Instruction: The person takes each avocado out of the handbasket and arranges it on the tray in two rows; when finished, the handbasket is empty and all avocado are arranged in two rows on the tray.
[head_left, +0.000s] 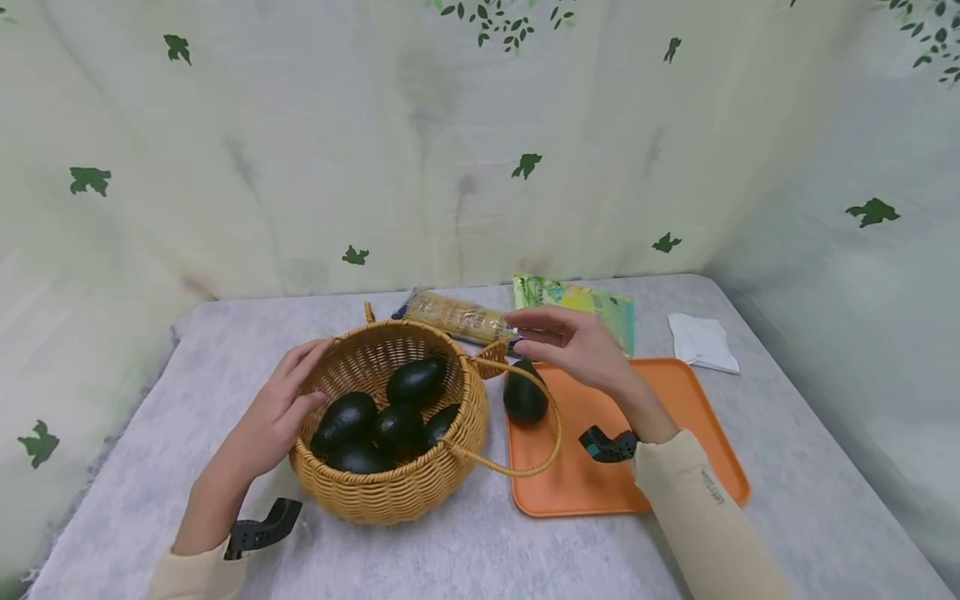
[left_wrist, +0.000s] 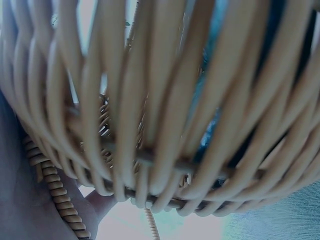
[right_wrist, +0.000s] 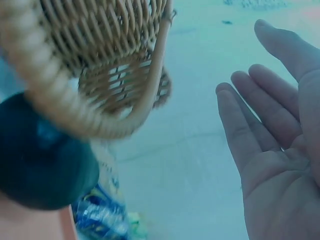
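Observation:
A wicker basket (head_left: 390,500) with several dark green avocados (head_left: 416,382) inside stands tilted toward me. My left hand (head_left: 277,412) grips its left rim, thumb over the inner side; the left wrist view is mostly filled by the woven wall (left_wrist: 150,100). To the basket's right, another avocado (head_left: 525,396) lies on the left part of an orange tray (head_left: 600,483). The basket's looped handle (head_left: 551,454) hangs out over the tray edge. Above the tray's far side hovers my right hand (head_left: 573,346), fingers extended and holding nothing; its palm (right_wrist: 275,175) shows in the right wrist view.
Behind the basket lies a clear packet of yellowish food (head_left: 457,317). A green and yellow packet (head_left: 585,300) is at the back, partly behind my right hand. White tissue packaging (head_left: 702,342) rests beyond the tray, and a patterned curtain (head_left: 450,167) encloses the table.

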